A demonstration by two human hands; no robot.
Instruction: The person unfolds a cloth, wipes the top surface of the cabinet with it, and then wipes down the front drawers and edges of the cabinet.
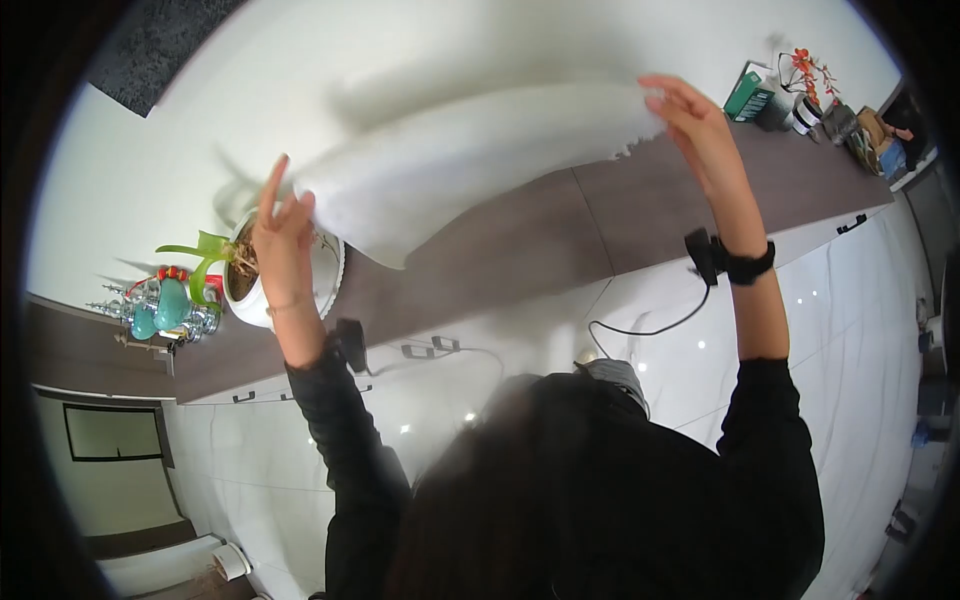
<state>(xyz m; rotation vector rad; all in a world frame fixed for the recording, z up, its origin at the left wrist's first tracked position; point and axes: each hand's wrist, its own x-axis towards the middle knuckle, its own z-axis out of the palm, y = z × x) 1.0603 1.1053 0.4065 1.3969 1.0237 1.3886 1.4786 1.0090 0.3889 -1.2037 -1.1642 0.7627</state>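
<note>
A thin white cloth (480, 150) hangs stretched in the air between both hands, in front of the wall and above the brown cabinet top (510, 240). Its lower right edge looks ragged; it could also be a paper towel. At its left end, my left hand (283, 235) is closed on a corner, with one finger pointing up. My right hand (697, 130) pinches the other end between thumb and fingers. Just behind my left hand stands a white pot (335, 270) with a green-leaved plant (208, 250), partly hidden by the hand and forearm.
Left of the pot sit turquoise gourd-shaped ornaments (170, 303). Toward the cabinet's right end are a green box (748, 95), red flowers (808, 72) and several small items. A black cable (650, 331) hangs from the band (748, 262) on my right wrist.
</note>
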